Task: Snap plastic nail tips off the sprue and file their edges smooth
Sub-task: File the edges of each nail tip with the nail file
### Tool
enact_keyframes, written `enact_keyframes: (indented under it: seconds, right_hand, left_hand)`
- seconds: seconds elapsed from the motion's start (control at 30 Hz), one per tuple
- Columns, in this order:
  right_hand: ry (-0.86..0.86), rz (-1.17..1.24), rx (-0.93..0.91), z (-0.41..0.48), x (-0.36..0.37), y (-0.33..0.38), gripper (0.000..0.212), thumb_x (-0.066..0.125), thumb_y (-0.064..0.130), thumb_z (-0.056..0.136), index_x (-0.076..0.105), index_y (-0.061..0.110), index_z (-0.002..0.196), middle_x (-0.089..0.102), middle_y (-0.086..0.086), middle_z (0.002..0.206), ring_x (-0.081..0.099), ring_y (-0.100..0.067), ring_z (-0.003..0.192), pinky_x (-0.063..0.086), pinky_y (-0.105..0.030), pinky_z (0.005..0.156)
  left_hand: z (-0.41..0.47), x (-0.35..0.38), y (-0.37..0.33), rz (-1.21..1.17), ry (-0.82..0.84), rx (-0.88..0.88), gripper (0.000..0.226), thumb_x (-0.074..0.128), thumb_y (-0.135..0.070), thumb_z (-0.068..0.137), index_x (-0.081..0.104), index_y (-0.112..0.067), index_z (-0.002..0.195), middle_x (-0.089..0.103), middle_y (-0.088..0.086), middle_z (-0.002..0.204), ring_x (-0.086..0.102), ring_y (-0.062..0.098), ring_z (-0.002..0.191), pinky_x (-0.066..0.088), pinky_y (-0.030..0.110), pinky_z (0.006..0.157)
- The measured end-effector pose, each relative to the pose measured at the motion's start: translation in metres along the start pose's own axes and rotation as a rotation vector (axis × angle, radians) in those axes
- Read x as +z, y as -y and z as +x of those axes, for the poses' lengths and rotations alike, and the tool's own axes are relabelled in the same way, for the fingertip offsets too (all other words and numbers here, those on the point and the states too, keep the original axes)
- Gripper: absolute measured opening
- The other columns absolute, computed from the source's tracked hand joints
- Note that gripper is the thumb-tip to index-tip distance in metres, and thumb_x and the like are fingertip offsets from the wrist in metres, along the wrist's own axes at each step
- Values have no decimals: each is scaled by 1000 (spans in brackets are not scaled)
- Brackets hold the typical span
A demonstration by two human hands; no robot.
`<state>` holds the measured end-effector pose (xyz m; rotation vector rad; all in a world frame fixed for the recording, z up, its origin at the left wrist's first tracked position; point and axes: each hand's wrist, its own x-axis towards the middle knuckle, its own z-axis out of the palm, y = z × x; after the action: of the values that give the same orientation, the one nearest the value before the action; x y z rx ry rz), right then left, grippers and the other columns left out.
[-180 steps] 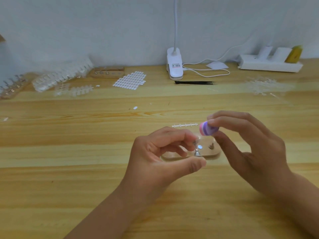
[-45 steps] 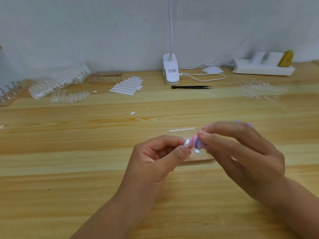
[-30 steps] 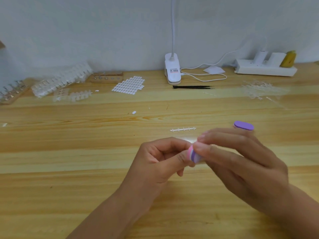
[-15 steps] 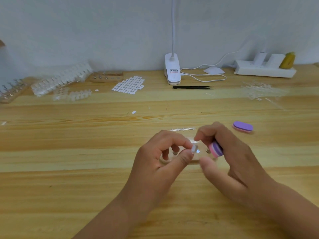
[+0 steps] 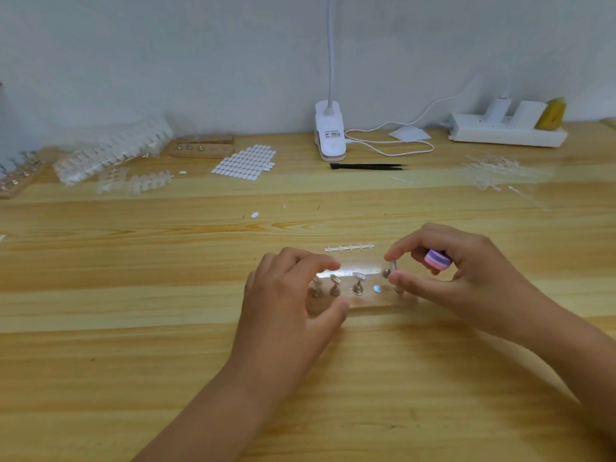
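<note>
A small metal stand post is pinched between thumb and forefinger of the right hand (image 5: 463, 281), right at the far right end of the wooden holder block (image 5: 366, 300), while the pink-and-purple file block (image 5: 437, 260) is kept tucked under the curled remaining fingers. The left hand (image 5: 286, 308) is curved loosely over the block's left end, thumb against its front edge; whether anything is gripped there cannot be told. Three posts carrying clear nail tips (image 5: 358, 276) are seen standing between the hands, with one bare round magnet spot (image 5: 377, 288) beside them.

The step in hand is judged to be the seating of a filed tip back on the holder. A steady, upright placement onto the empty spot is called for next, the block being held still so the neighbouring posts are not knocked.

Just behind the block an emptied sprue strip (image 5: 349, 248) is lying. Further back, fresh sprues (image 5: 133, 183) and bagged tips are heaped at the left, a sheet of adhesive tabs (image 5: 245, 161) and black tweezers (image 5: 366, 166) in the middle, and a power strip (image 5: 506, 131) at the right. A red-and-black label is carried on the clip lamp (image 5: 329, 135), but nothing on it can be read.
</note>
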<state>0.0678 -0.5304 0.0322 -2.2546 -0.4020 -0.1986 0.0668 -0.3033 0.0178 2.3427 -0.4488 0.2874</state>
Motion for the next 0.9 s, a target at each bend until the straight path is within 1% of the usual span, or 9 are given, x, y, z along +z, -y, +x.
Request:
enact_keyframes:
  seconds: [0.07, 0.17, 0.27, 0.33, 0.4, 0.5, 0.67, 0.8, 0.9]
  right_hand:
    - [32, -17, -4, 0, 4, -3, 16, 75, 37, 79, 72, 36, 94, 55, 15, 79, 53, -15, 75, 38, -16, 69]
    - [71, -12, -3, -1, 8, -3, 16, 72, 40, 80, 71, 39, 96, 58, 16, 83, 57, -13, 79, 39, -14, 72]
    - [94, -4, 21, 0, 4, 0, 30, 66, 55, 74, 72, 40, 99, 59, 17, 84, 58, -12, 81, 41, -16, 72]
    - [103, -29, 53, 1, -3, 0, 38, 68, 59, 67, 72, 39, 100, 59, 22, 84, 58, -8, 83, 39, -13, 73]
    - [116, -63, 82, 2, -11, 0, 33, 72, 57, 64, 74, 37, 91, 62, 23, 83, 59, -8, 83, 39, -12, 71]
    - [131, -62, 87, 3, -17, -1, 15, 78, 44, 69, 75, 33, 78, 63, 22, 73, 57, -9, 74, 38, -14, 64]
    - [122, -33, 94, 4, -21, -1, 26, 71, 53, 64, 78, 32, 77, 65, 20, 72, 55, -9, 67, 37, -14, 60]
    - [25, 56, 93, 4, -28, 0, 23, 73, 52, 66, 79, 33, 78, 57, 15, 58, 45, -5, 54, 34, -12, 53]
    - [43, 183, 51, 2, -26, 7, 19, 76, 51, 74, 80, 35, 82, 46, 3, 56, 39, -8, 52, 31, -15, 52]
  left_hand:
    - [0, 3, 2, 60, 32, -13, 30, 77, -32, 77, 65, -38, 104, 53, -23, 97, 41, 1, 95, 27, 19, 87]
    - [0, 4, 4, 93, 47, -19, 25, 75, -33, 78, 63, -41, 99, 52, -24, 94, 37, -2, 91, 23, 17, 84]
    - [1, 4, 6, 90, 46, -19, 24, 75, -33, 78, 64, -40, 97, 54, -23, 94, 38, -1, 92, 23, 17, 84]
    - [1, 4, 6, 95, 49, -20, 25, 75, -33, 78, 65, -39, 100, 55, -22, 95, 40, 0, 93, 23, 18, 85]
    - [2, 4, 6, 98, 56, -24, 25, 74, -35, 79, 64, -38, 101, 55, -22, 96, 41, 1, 93, 23, 18, 85]
    - [2, 4, 6, 100, 60, -30, 23, 73, -36, 79, 64, -39, 100, 54, -22, 96, 42, 2, 94, 23, 18, 86]
    - [2, 2, 6, 99, 72, -17, 21, 71, -38, 79, 64, -39, 98, 54, -23, 95, 41, 2, 94, 23, 17, 86]
    - [0, 3, 4, 132, -1, 44, 39, 77, -33, 76, 64, -34, 113, 57, -19, 107, 44, 7, 101, 25, 19, 89]
    - [0, 0, -2, 67, -116, 206, 50, 78, -30, 73, 63, -28, 120, 58, -12, 115, 48, 10, 104, 37, 28, 95]
